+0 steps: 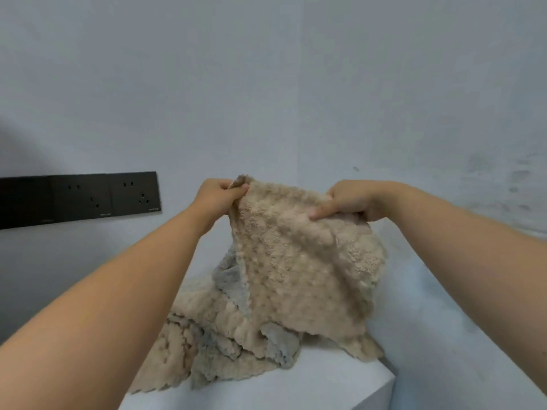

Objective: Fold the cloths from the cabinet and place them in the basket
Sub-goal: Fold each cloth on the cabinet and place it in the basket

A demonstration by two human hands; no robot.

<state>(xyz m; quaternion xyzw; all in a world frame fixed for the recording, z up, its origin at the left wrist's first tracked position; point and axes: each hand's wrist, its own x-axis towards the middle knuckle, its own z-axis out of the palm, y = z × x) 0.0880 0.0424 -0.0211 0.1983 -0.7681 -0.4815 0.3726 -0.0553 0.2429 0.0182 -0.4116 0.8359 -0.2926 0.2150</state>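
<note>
Atop white cabinet (pixel 310 380), left hand (pixel 217 193); right hand (pixel 352 201) pinch beige cloth (pixel 299 261) edge.

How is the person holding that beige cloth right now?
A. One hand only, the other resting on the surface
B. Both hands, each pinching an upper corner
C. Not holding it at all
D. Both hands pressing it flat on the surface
B: the left hand and right hand each grip the top edge of the beige cloth, which hangs above the pile of cloths.

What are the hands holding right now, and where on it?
Both hold the beige cloth by its upper edge: the left hand pinches one top corner, the right hand grips the other.
</note>
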